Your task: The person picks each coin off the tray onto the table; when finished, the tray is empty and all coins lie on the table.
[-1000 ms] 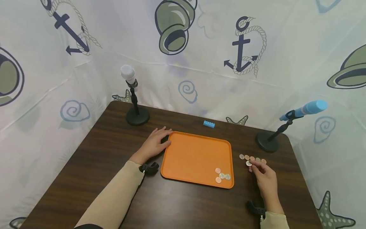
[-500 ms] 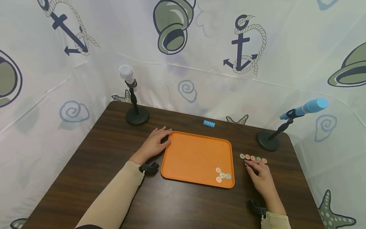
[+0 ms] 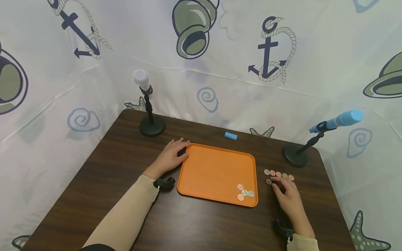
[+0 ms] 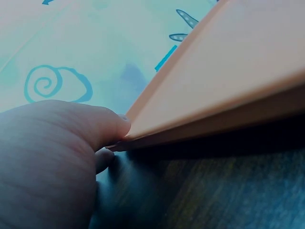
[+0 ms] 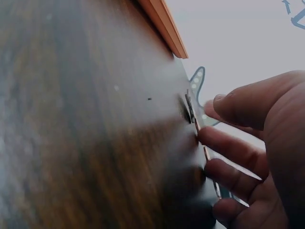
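I see one dark coin [image 3: 268, 182] on the right, between the orange tray [image 3: 216, 170] and the right hand [image 3: 288, 195]. I can't tell if it lies flat or tips up a bit. The right hand is just beside it, with bent fingers spread a little. Its thumb and first finger look apart, with nothing between them. Just behind the dark coin I see five coins in a row [image 3: 278, 174], and the hand is close to the far end of it.

Four more coins [image 3: 244, 192] sit bunched up in the tray's near right corner. The left hand [image 3: 168, 157] is well away from the right one. Its fingers are stretched out and touch the tray's left edge.

It all sits on my brown table [image 3: 125, 157]. At the back I see a blue brick [image 3: 230, 136], a white microphone [image 3: 142, 79] and a blue microphone [image 3: 342, 119], both on black stands [image 3: 152, 126]. Behind hangs a white cloth [image 3: 150, 28] with anchors.
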